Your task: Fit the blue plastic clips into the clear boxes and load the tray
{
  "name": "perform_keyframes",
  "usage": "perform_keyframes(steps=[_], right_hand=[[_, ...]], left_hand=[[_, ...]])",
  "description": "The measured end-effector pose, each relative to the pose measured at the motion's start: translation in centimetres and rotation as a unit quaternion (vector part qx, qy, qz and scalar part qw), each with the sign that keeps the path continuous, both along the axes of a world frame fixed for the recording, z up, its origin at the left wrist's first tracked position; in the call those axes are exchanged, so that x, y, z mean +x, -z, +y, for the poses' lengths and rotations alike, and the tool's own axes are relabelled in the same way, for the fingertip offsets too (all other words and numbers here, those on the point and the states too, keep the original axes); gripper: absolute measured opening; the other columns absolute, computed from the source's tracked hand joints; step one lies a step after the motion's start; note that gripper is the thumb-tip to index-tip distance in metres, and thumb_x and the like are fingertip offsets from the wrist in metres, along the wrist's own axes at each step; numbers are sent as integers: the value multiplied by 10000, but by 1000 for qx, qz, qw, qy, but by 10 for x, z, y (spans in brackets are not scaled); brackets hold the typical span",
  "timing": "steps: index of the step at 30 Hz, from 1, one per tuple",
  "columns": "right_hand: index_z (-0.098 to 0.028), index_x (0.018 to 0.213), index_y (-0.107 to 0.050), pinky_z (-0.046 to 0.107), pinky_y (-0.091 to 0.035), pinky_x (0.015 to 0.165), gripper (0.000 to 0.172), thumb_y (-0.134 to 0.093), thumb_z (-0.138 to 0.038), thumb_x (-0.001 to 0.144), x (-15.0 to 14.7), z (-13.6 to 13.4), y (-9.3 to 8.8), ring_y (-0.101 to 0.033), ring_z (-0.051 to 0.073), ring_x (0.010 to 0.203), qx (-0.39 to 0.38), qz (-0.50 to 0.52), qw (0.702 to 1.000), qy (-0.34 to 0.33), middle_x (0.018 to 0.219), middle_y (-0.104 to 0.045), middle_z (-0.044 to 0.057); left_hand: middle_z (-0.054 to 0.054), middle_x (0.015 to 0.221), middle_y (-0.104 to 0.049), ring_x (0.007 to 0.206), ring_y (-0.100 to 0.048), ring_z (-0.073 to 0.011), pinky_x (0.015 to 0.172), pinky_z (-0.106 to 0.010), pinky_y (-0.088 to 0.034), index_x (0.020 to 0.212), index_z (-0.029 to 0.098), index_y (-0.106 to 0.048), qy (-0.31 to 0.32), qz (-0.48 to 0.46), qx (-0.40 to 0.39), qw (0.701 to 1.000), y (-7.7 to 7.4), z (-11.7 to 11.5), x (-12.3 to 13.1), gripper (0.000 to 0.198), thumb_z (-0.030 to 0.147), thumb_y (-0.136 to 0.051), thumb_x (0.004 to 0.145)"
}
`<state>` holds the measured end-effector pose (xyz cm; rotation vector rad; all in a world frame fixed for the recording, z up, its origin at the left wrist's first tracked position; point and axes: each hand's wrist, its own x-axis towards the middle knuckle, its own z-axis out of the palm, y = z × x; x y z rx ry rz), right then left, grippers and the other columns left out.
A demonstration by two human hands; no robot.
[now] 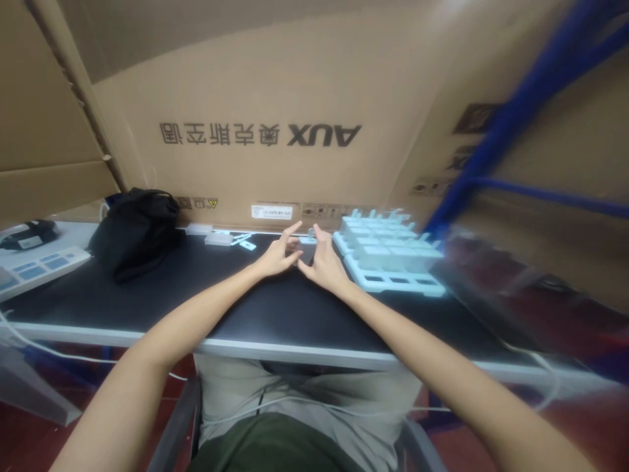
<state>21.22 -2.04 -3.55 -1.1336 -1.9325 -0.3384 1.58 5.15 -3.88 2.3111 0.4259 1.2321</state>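
Note:
My left hand (276,257) and my right hand (328,264) are close together above the middle of the black table mat. The left index finger and thumb are spread apart, with no held thing visible in that hand. Between the right thumb and fingers is a small dark flat piece (306,252), blurred and partly hidden. Just behind it shows a small light-blue piece (308,240) with an upright tab; whether it touches the fingers is unclear. Right of my hands, a light-blue rack (393,249) of stacked trays with upright prongs stands on the table.
A black cloth bag (135,229) lies to the left, beside a white power strip (44,269). Small clear boxes (219,238) and light-blue pieces (247,245) lie at the back edge. A large cardboard box (255,85) walls off the rear. Blue metal bars (511,118) slant at right.

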Motion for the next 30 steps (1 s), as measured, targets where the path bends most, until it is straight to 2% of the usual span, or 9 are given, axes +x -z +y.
perform_keyframes(steps=[3, 7, 10, 13, 16, 18, 21, 25, 30], right_hand=[[-230, 1686, -104, 537, -645, 867, 932, -632, -343, 926, 0, -4, -5, -532, 401, 1383, 0, -16, 1000, 5, 1526, -411, 246], [-256, 1650, -246, 484, -644, 822, 848, -637, -309, 899, -5, -8, -13, -648, 344, 1195, -77, -32, 996, 12, 1452, -499, 194], [-233, 1514, -450, 443, -627, 762, 616, -605, -346, 929, -1, -18, -22, -685, 298, 1015, -92, -58, 993, 36, 1356, -545, 184], [-223, 1305, -575, 414, -602, 725, 414, -604, -373, 920, 33, -40, -35, -666, 267, 912, -66, -94, 992, 59, 1246, -571, 161], [-211, 1242, -545, 459, -585, 867, 415, -612, -406, 882, 100, -72, -49, -625, 324, 1106, 17, -61, 992, 107, 1176, -591, 158], [-206, 1220, -527, 508, -541, 976, 453, -616, -462, 856, 149, -91, -56, -597, 343, 1163, 22, -40, 981, 186, 1170, -599, 165], [-179, 1177, -524, 509, -489, 1038, 491, -600, -500, 813, 205, -106, -54, -586, 358, 1159, -40, -34, 956, 287, 1164, -617, 212], [-161, 1203, -520, 514, -474, 1031, 553, -581, -521, 788, 229, -99, -32, -564, 382, 1187, -106, -38, 947, 302, 1208, -609, 251], [-140, 1300, -516, 521, -483, 1012, 608, -557, -545, 847, 228, -85, -15, -536, 397, 1245, -119, -34, 943, 308, 1257, -569, 254]], left_hand=[[-200, 1322, -704, 1064, -787, -290, 964, -518, -646, 1702, 290, -144, -2, -15, -56, 998, 5, 1, 2, 960, 405, -738, 957], [-207, 1396, -674, 1247, -725, -350, 1037, -571, -606, 1690, 311, -176, 22, 8, -55, 998, 2, -5, 2, 903, 427, -717, 977], [-198, 1574, -549, 1340, -670, -326, 1067, -536, -592, 1692, 336, -111, 20, 63, -23, 998, -9, -11, -9, 804, 447, -584, 1051], [-153, 1594, -530, 1422, -590, -310, 1147, -538, -533, 1626, 299, -322, -72, 185, 81, 977, -21, -10, -36, 599, 451, -497, 1074], [-146, 1508, -583, 1432, -541, -318, 1216, -537, -454, 1425, 214, -569, -149, 285, 185, 928, -29, 1, -74, 419, 394, -453, 1065], [-164, 1394, -623, 1324, -583, -324, 1160, -528, -485, 1256, 174, -658, -220, 311, 206, 901, -29, 10, -99, 351, 347, -437, 1045], [-184, 1401, -595, 1366, -508, -373, 1159, -567, -443, 1170, 164, -689, -343, 308, 197, 865, -26, 15, -124, 331, 329, -448, 1014], [-191, 1442, -567, 1461, -410, -417, 1197, -603, -370, 1182, 162, -689, -471, 304, 124, 819, -22, 10, -132, 381, 408, -456, 1008], [-228, 1377, -597, 1321, -552, -413, 1118, -577, -445, 1269, 146, -637, -507, 350, 25, 787, -22, 7, -128, 508, 532, -428, 1015]])
